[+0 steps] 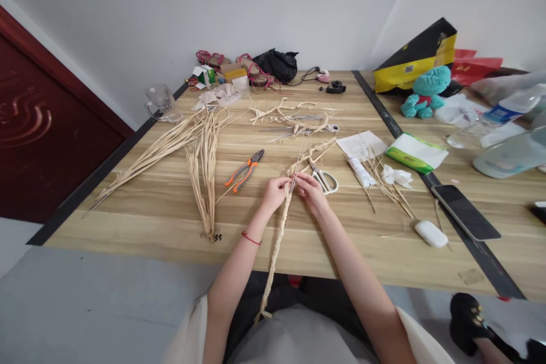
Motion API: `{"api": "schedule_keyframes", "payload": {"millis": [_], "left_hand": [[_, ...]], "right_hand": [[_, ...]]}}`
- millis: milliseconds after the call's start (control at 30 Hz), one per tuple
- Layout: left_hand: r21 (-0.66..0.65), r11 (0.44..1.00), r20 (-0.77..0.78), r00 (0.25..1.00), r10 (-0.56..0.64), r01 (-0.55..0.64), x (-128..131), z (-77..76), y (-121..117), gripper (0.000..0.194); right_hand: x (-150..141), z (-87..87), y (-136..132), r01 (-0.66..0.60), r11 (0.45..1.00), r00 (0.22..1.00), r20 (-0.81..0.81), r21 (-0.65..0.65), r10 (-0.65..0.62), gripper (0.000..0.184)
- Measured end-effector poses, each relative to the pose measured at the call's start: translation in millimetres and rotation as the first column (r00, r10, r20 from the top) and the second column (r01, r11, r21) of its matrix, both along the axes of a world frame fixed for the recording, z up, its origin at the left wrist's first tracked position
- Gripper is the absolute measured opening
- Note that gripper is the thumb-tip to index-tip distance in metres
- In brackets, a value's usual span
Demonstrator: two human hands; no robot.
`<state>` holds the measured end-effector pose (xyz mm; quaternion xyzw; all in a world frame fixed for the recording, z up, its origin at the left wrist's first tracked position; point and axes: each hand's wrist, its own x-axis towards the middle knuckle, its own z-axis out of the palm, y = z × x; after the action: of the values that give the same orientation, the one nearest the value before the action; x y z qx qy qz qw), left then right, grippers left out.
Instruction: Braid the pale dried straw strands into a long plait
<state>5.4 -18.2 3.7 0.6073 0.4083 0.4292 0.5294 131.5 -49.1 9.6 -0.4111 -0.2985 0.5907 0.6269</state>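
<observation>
A pale braided straw strip (279, 233) runs from between my hands over the table's front edge to my lap. My left hand (275, 192) is closed in a pinch at its upper end. Just right of it, my right hand (311, 190) pinches thin wire-like strands (300, 160) that rise from the braid. Beyond my fingertips lies another twisted straw piece (318, 149). White-handled scissors (331, 182) rest close to my right hand. Pliers with orange handles (242, 173) lie to the left of my left hand. My fingertips partly hide the braid's end.
Long straw bundles (209, 176) spread over the left side. A glass mug (162, 102) stands at the back left corner. Straw and wire pieces (294, 119) lie behind my hands. To the right are a tube (362, 172), a phone (464, 211) and a white case (431, 234).
</observation>
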Motion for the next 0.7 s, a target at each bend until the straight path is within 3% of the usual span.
{"api": "schedule_keyframes", "payload": {"millis": [267,500,700], "left_hand": [[-0.262,0.944,0.083,0.979,-0.186,0.202,-9.8,10.8,0.2,0.037],[-0.36,0.871,0.184,0.941,-0.284,0.333,-17.9,17.9,1.6,0.039],[-0.359,0.844,0.198,0.916,-0.349,0.399,-16.5,21.7,-1.2,0.036]], "right_hand": [[2.7,-3.0,1.2,-0.006,0.999,0.998,-0.063,-0.046,0.003,0.026],[4.3,-3.2,0.8,-0.024,0.998,0.994,-0.108,-0.061,0.017,0.024],[4.7,-6.6,1.7,-0.012,0.996,0.996,-0.093,-0.087,0.004,0.026]]}}
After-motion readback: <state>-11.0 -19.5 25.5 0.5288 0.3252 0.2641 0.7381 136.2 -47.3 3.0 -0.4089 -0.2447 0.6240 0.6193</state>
